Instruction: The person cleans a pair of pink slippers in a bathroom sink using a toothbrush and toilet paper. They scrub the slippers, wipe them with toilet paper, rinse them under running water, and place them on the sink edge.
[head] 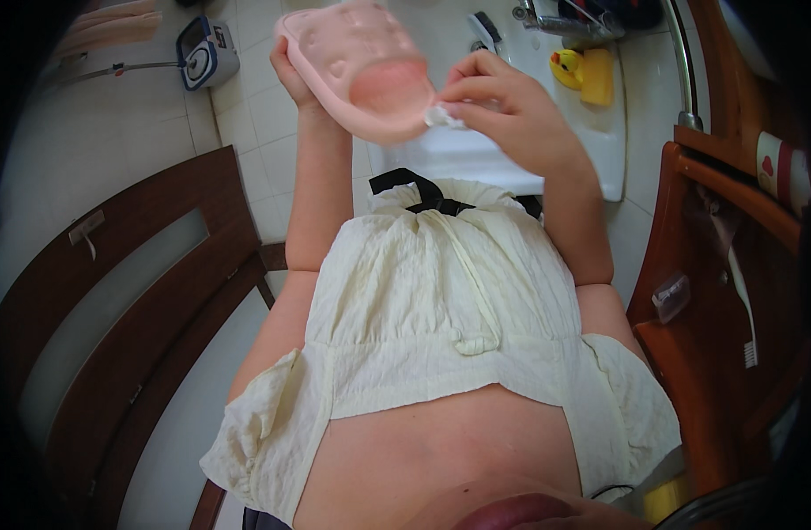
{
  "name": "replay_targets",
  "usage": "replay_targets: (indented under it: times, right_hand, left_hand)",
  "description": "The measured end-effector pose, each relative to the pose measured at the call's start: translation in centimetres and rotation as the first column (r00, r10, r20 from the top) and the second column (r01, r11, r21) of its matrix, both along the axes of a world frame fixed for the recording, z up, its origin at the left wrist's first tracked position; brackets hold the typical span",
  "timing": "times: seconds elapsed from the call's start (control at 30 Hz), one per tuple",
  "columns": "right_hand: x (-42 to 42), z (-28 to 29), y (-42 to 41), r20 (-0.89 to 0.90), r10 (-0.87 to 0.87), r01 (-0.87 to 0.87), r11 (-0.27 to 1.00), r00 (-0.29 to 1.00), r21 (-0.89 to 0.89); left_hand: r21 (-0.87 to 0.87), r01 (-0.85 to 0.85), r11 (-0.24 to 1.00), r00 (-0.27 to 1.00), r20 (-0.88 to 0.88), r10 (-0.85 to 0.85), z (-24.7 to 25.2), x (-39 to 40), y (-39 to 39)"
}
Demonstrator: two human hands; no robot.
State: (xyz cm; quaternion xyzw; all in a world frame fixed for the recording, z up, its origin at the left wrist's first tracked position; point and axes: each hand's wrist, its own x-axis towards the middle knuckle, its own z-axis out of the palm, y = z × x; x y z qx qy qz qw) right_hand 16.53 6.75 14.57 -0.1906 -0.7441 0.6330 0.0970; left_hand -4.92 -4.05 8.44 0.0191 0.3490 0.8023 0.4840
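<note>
A pink moulded slipper point(359, 59) with a dimpled upper is held up over the white sink. Along its left edge, my left hand point(294, 74) grips it, with most of the fingers hidden behind. My right hand point(504, 99) pinches a small crumpled white wad point(445, 118), perhaps tissue or cloth. That wad is at the slipper's lower right rim, near the rounded heel end. Fingertips and slipper edge look slightly blurred there.
Behind the slipper lies the white sink point(458, 156), with a scrub brush point(486, 32), a metal faucet point(564, 25), a yellow rubber duck point(567, 69) and a yellow block point(597, 78). A wooden cabinet point(670, 218) with a toothbrush point(743, 305) stands right; a dark wooden door point(147, 218) is left.
</note>
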Motion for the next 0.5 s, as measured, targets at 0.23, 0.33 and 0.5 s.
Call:
replay_targets:
  times: [0.23, 0.33, 0.5]
  right_hand:
    - [-0.5, -4.2, 1.8, -0.165, -0.501, 0.473, 0.862, 0.849, -0.183]
    - [-2.3, -4.7, 0.3, -0.144, -0.545, 0.478, 0.812, 0.826, -0.335]
    - [-4.8, -6.3, -0.3, -0.052, -0.644, 0.556, 0.696, 0.763, -0.455]
  left_hand:
    - [0.259, 0.102, 0.961, 0.985, -0.159, -0.062, -0.4, 2.0, -0.6]
    - [0.271, 0.08, 0.959, 0.98, 0.157, -0.126, 1.5, 4.1, -0.5]
    - [0.227, 0.163, 0.96, 0.96, 0.186, -0.207, 1.0, 4.6, 1.3]
